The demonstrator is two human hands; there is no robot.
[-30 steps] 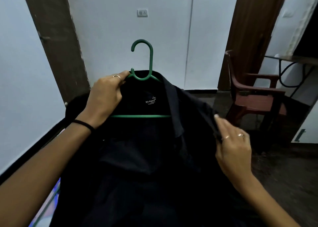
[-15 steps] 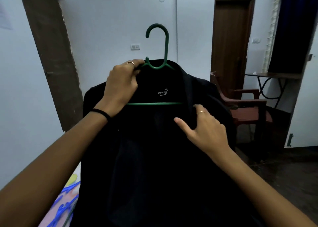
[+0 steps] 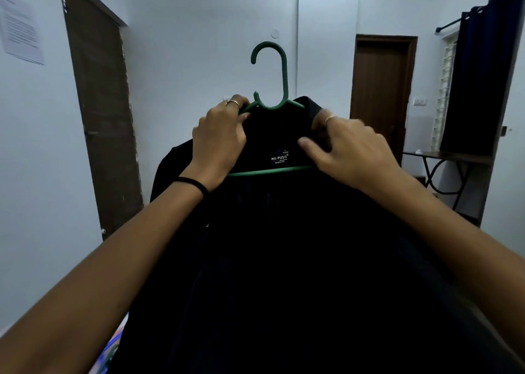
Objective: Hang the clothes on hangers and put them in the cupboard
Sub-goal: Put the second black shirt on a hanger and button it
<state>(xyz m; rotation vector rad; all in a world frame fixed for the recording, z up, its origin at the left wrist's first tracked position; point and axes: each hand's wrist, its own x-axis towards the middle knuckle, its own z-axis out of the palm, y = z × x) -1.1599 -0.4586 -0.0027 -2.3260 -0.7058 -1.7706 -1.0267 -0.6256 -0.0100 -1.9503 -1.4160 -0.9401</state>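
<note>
A: Shirt (image 3: 284,246), black, centre frame, on green hanger (image 3: 270,101). Left hand (image 3: 218,143) grips hanger shoulder.

B: Right hand (image 3: 349,149)?

A: Pinching collar, right of label. Advise seating collar evenly either side of hook before carrying it to the cupboard.

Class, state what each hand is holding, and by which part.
The left hand grips the green hanger at its left shoulder; the right hand pinches the black shirt at its collar.
</note>
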